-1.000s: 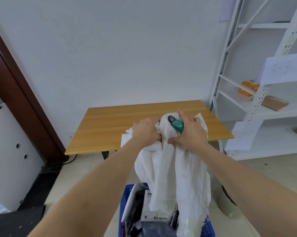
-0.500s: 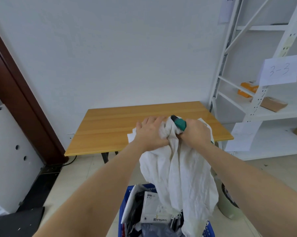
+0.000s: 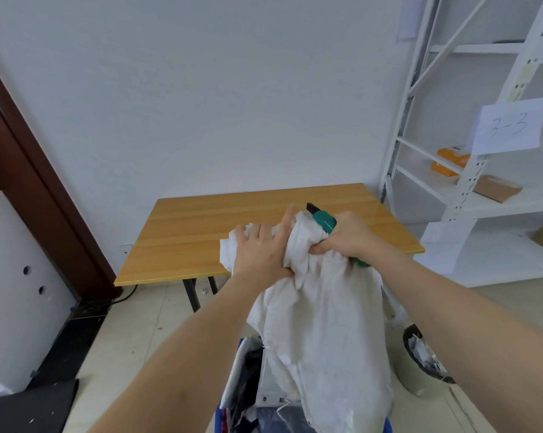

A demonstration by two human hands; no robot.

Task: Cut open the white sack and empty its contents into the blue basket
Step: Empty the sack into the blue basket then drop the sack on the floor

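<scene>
The white sack (image 3: 326, 332) hangs upside down from both hands, limp and crumpled, in front of the wooden table. My left hand (image 3: 260, 254) grips a bunch of its cloth, fingers spread over the top. My right hand (image 3: 345, 237) clutches the sack's other side together with a green utility knife (image 3: 323, 218), whose black tip points up and left. Below, the blue basket (image 3: 387, 428) shows only slivers of rim at the bottom edge. Packets and dark plastic bags (image 3: 254, 379) lie piled in it under the sack's mouth.
A wooden table (image 3: 201, 232) stands against the white wall ahead. White metal shelving (image 3: 457, 195) with a "3-3" paper label and small boxes is on the right. A pale green waste bin (image 3: 420, 367) sits on the floor to the right. A dark door frame (image 3: 29, 170) runs up the left.
Both hands have gathered more of the sack and shifted slightly forward toward the table. The sack hangs looser and emptier over the basket.
</scene>
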